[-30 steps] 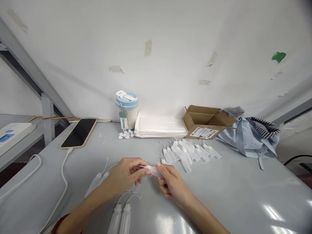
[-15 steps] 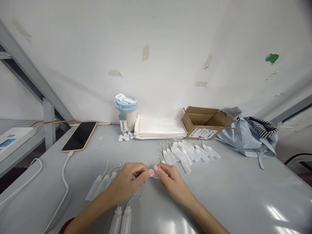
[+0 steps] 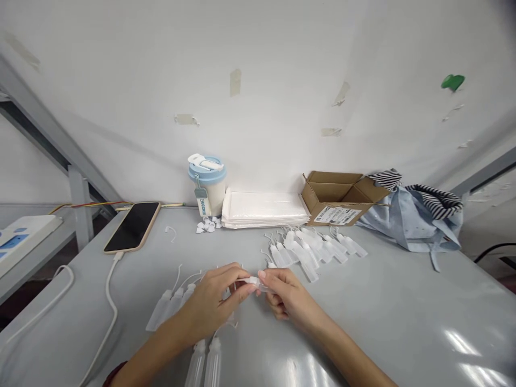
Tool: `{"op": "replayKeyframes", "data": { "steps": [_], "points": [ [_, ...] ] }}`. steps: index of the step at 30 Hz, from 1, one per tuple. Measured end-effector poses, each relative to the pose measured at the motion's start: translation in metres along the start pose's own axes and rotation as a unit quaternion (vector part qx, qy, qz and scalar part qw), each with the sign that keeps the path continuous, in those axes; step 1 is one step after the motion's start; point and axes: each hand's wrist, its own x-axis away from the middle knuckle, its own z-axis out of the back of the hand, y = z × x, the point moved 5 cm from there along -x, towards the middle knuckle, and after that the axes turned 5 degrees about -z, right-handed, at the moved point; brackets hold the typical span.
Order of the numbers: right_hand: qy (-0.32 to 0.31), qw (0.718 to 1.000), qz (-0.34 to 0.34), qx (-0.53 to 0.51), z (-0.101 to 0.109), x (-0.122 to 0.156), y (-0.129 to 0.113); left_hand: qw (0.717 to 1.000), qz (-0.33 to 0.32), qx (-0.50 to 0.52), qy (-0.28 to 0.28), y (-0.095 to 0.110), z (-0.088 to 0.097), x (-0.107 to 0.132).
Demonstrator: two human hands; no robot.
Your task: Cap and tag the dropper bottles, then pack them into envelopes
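Note:
Between my hands, above the middle of the table, is a small translucent plastic squeeze bottle (image 3: 263,288) with a white neck and a thin strap. My left hand (image 3: 212,301) is closed in a pinch at its neck end. The fingers of my right hand (image 3: 290,293) wrap round its body, the thumb on top, hiding most of it. Similar bottles (image 3: 161,310) with thin curved straps lie beside and partly behind my left forearm. Two more bottles (image 3: 213,363) lie near the front edge of the view. Beyond my right hand is a loose pile of bottles (image 3: 304,257).
At the back stand a blue-lidded cup (image 3: 213,191), a stack of white packets (image 3: 264,208), an open cardboard box (image 3: 337,209) and a light blue cloth bag (image 3: 407,226). White scraps (image 3: 207,226) lie by the cup. A phone (image 3: 133,227) with a white cable (image 3: 110,301) is on the left.
My right fingers have curled further under the bottle, and its white neck shows more between my hands. The whole view has shifted slightly.

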Motion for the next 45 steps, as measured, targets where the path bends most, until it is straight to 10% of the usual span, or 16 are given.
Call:
{"op": "replayKeyframes", "data": {
  "steps": [6,13,25,34,40,45],
  "points": [
    [0.064,0.986,0.08,0.134,0.004,0.001,-0.008,0.995,0.07,0.061,-0.036,-0.003,-0.006,-0.001],
    [0.047,0.991,0.033,0.125,0.006,0.0,-0.002,0.998,-0.049,0.029,-0.012,0.011,-0.009,0.002],
    [0.11,0.949,0.207,0.211,0.008,0.017,-0.023,0.978,0.122,0.166,-0.036,-0.003,-0.002,0.004],
    [0.006,0.996,0.084,-0.013,0.012,0.0,-0.008,0.984,-0.129,-0.092,0.077,0.01,-0.001,0.007],
    [0.046,0.974,0.195,0.103,0.013,0.011,-0.023,0.999,-0.021,-0.003,0.035,0.007,0.002,0.006],
    [0.07,0.978,0.168,0.103,0.014,0.007,-0.013,0.991,-0.073,-0.106,0.039,0.005,-0.002,0.006]
  ]
}}
